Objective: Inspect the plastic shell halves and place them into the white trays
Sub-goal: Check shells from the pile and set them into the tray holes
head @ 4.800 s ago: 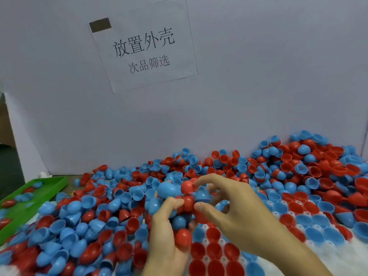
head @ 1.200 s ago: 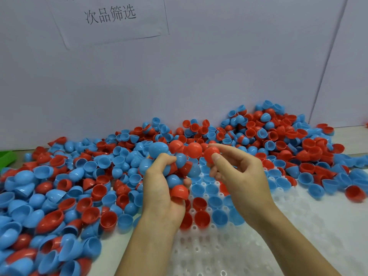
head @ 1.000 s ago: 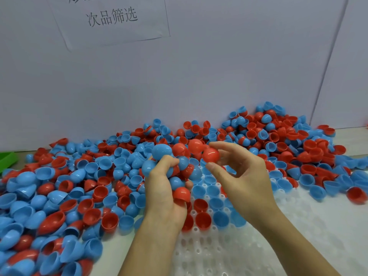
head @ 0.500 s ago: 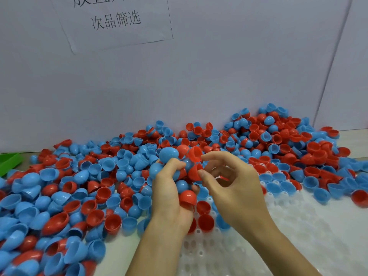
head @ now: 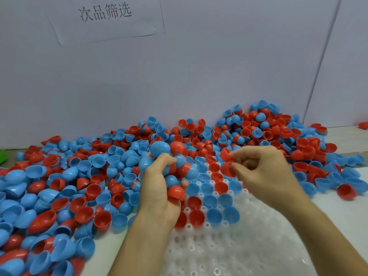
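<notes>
A big heap of red and blue plastic shell halves (head: pixel 249 134) covers the table from left to right. In front lies a white tray (head: pixel 229 253) with round pockets; several halves (head: pixel 214 215) sit in its far rows. My left hand (head: pixel 159 192) grips a clutch of red and blue halves (head: pixel 169 154) above the tray's far left corner. My right hand (head: pixel 260 172) pinches a red shell half (head: pixel 226 156) between thumb and fingers, just right of the left hand, over the tray's far rows.
A white wall with a paper sign (head: pixel 105 14) stands right behind the heap. A green tray corner (head: pixel 3 156) shows at the far left edge. Loose halves crowd the table left of the white tray.
My right hand has drawn away to the right from the left hand's clutch, carrying one red half. The left hand has stayed in place.
</notes>
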